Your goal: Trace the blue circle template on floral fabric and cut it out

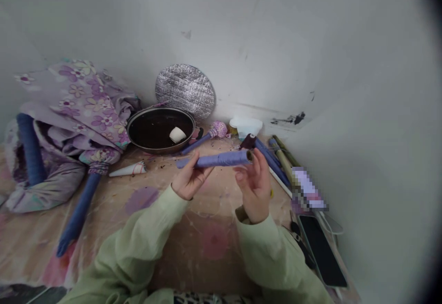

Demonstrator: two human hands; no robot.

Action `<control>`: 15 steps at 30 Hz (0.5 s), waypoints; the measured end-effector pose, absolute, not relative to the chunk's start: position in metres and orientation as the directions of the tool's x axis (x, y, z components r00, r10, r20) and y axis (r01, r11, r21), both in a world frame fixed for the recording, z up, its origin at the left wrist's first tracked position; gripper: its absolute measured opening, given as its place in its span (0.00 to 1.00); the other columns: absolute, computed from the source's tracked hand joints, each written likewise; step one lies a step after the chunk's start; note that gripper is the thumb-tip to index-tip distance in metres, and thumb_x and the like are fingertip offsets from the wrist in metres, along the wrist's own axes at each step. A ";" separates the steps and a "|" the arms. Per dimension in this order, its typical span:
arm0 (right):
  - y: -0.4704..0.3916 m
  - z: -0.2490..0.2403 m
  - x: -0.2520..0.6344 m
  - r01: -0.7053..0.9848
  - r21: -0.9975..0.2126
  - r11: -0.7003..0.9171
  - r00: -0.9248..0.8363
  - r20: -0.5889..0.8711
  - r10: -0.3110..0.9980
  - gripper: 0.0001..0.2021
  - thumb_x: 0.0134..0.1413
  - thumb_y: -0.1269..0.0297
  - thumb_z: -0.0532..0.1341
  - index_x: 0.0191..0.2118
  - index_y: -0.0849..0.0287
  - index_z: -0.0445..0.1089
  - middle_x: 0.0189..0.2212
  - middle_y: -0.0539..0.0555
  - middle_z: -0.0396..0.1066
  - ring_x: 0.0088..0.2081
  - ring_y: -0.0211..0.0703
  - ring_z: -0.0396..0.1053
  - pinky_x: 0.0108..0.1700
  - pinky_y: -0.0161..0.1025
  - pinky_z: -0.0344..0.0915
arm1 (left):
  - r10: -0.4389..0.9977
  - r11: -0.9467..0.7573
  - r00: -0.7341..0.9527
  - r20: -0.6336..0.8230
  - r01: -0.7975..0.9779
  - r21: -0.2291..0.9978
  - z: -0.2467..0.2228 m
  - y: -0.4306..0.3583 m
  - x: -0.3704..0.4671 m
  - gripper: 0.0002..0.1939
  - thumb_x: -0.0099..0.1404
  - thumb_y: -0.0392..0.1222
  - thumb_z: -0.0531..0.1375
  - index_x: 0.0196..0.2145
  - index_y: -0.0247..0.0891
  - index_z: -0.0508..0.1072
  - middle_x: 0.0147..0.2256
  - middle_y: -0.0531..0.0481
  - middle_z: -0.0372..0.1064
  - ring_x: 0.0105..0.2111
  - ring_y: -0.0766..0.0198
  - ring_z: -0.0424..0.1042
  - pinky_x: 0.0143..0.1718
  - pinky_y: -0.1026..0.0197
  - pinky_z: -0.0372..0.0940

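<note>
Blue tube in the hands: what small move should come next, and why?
Probably a slight roll of the blue tube, to check its covering: the left hand grips it towards one end, while the right hand's fingers sit by its open end, thumb off it.

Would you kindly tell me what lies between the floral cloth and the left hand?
The head view shows a white cone with red lines between the floral cloth and the left hand, and small dark specks near its wide end.

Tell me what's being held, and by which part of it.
A blue tube: the left hand holds it toward its left end, and the right hand has its fingers at the open right end.
</note>
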State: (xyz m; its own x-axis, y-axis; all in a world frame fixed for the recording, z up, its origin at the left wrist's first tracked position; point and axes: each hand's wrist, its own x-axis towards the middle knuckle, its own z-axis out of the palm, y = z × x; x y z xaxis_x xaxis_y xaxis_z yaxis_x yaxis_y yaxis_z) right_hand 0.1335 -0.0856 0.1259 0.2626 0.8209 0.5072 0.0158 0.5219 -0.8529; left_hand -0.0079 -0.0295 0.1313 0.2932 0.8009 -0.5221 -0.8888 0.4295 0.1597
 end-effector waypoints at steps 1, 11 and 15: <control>-0.085 0.134 0.131 0.076 -0.830 0.553 0.266 0.551 0.791 0.24 0.50 0.68 0.60 0.54 0.49 0.58 0.51 0.56 0.62 0.48 0.45 0.64 0.47 0.46 0.64 | 0.798 0.438 0.295 -0.526 -0.883 0.169 0.130 -0.031 -0.006 0.07 0.65 0.34 0.50 0.34 0.31 0.66 0.31 0.45 0.71 0.33 0.62 0.73 0.37 0.56 0.70; -0.081 0.164 0.146 0.290 -0.798 0.529 0.344 0.602 0.720 0.14 0.47 0.66 0.62 0.42 0.56 0.64 0.37 0.54 0.69 0.37 0.42 0.69 0.39 0.42 0.67 | 0.242 0.898 0.966 -0.087 -0.189 0.397 0.135 -0.087 0.004 0.30 0.56 0.61 0.52 0.37 0.26 0.68 0.37 0.33 0.69 0.40 0.49 0.69 0.35 0.47 0.66; -0.090 0.172 0.145 0.277 -0.819 0.502 0.321 0.572 0.755 0.11 0.48 0.66 0.61 0.40 0.56 0.64 0.32 0.52 0.68 0.31 0.38 0.68 0.32 0.36 0.65 | 0.661 0.376 0.739 0.129 -0.476 0.795 0.147 -0.096 -0.007 0.13 0.59 0.47 0.57 0.32 0.31 0.68 0.26 0.46 0.68 0.24 0.65 0.68 0.24 0.64 0.63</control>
State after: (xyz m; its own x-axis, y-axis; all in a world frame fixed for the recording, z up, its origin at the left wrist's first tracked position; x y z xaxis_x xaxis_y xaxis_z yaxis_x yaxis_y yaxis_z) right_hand 0.1450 -0.0896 0.1716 0.3210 0.7551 0.5716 0.2771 0.5023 -0.8191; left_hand -0.0070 -0.0960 0.1472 0.7393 0.6608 0.1294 -0.4756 0.3764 0.7951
